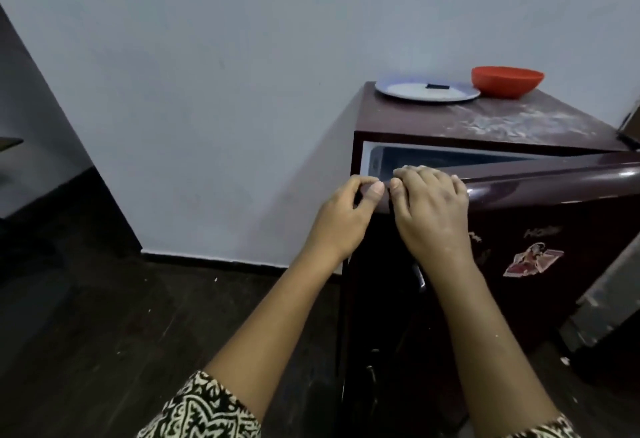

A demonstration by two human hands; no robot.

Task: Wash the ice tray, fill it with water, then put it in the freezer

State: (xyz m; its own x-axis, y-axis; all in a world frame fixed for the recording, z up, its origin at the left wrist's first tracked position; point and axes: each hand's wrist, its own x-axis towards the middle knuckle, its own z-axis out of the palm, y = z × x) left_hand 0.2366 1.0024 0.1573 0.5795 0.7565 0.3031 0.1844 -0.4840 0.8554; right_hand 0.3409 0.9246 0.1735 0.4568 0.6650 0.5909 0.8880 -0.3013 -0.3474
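A small maroon fridge stands against the pale wall at the right. Its door is partly ajar, and a slice of the pale interior shows behind the top edge. My left hand pinches the door's top left corner between thumb and fingers. My right hand lies over the door's top edge just beside it, fingers curled on the rim. No ice tray is in view.
On the fridge top sit a white plate and an orange bowl; the top is dusty. A sticker is on the door. Dark floor spreads to the left, and a grey slab leans at the right.
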